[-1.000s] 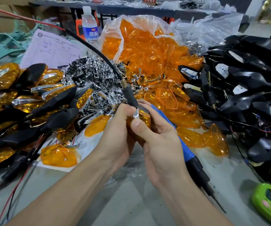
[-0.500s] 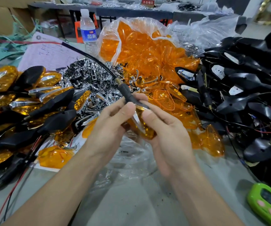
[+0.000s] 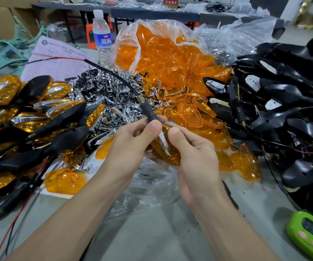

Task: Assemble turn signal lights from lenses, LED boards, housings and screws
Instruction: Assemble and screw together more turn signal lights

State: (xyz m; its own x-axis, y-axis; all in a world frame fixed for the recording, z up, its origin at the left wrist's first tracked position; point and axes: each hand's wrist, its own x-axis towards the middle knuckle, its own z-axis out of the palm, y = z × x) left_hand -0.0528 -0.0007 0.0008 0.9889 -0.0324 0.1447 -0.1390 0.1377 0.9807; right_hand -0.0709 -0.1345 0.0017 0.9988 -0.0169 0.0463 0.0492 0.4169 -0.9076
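Both hands hold one turn signal light in front of me. Its orange lens (image 3: 171,156) with a chrome strip points down between my palms. Its black stem (image 3: 149,113) points up and away, trailing a black cable (image 3: 114,77) with red wire. My left hand (image 3: 131,147) pinches the stem base with thumb and fingers. My right hand (image 3: 195,157) curls round the lens, thumb on its edge. A blue screwdriver (image 3: 171,122) is tucked in that hand, with its dark tip (image 3: 230,194) showing under the wrist.
Finished lights (image 3: 20,119) are heaped at the left and chrome parts (image 3: 103,91) behind them. A plastic bag of orange lenses (image 3: 163,53) spills in the middle. Black housings with wires (image 3: 283,95) fill the right. A water bottle (image 3: 102,38) stands behind, and a green device (image 3: 309,234) lies near right.
The light has been turned so its lens hangs lower between my hands. The screwdriver, plainly seen along my right wrist before, is now mostly hidden in that hand.
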